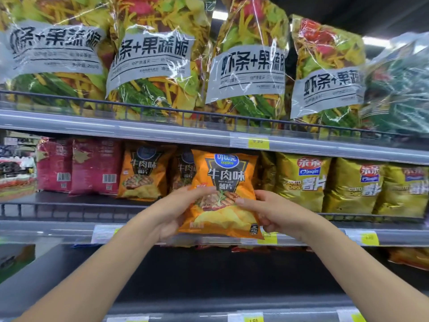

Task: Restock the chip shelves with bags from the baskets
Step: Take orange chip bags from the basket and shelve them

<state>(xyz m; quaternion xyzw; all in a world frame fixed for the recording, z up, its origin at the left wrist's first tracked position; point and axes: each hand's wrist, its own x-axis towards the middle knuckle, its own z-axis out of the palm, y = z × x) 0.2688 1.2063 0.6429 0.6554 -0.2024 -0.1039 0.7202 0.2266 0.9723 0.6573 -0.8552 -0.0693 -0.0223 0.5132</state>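
Centrally, head view: orange beef-flavour chip bag (222, 194), upright, before the middle shelf (69, 231) edge. At its 8 o'clock, left hand (171, 214); at 4 o'clock, right hand (276, 212); fingers (201, 191) of both clamped on the bag. At 10 o'clock, matching orange bag (141, 175); at 3 o'clock, yellow bags (301, 182).

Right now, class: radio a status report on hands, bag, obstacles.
Left hand, right hand grip orange chip bag. Bag before shelf edge. Front rail ahead.
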